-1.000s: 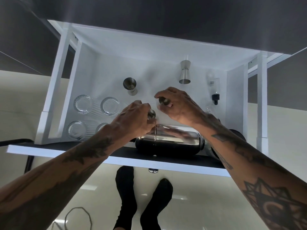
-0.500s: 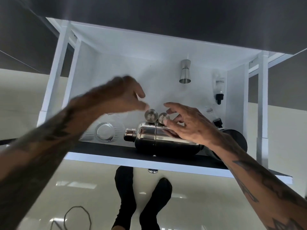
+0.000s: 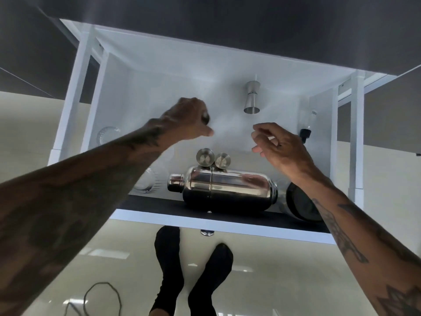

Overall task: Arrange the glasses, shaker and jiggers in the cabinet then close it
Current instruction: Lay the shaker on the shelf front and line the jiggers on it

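Left hand (image 3: 189,119) curled at centre frame around a small metal object, barely visible, identity unclear; right hand (image 3: 276,144) loosely spread, holding nothing, at centre right. Shaker (image 3: 224,188) on its side at the white cabinet's (image 3: 145,92) front, two jiggers (image 3: 213,158) touching it, third jigger (image 3: 251,98) upper centre, glasses (image 3: 149,182) left. Glossy pale floor (image 3: 273,281) below.

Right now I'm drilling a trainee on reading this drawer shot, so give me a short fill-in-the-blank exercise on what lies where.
1. The shiny shaker lies on its ____.
2. Just behind the shaker stand ____ small steel jiggers side by side.
3. The right hand is open and holds ____.
4. The left hand is closed around a small ____ object, likely a jigger.

Missing words: side; two; nothing; metal
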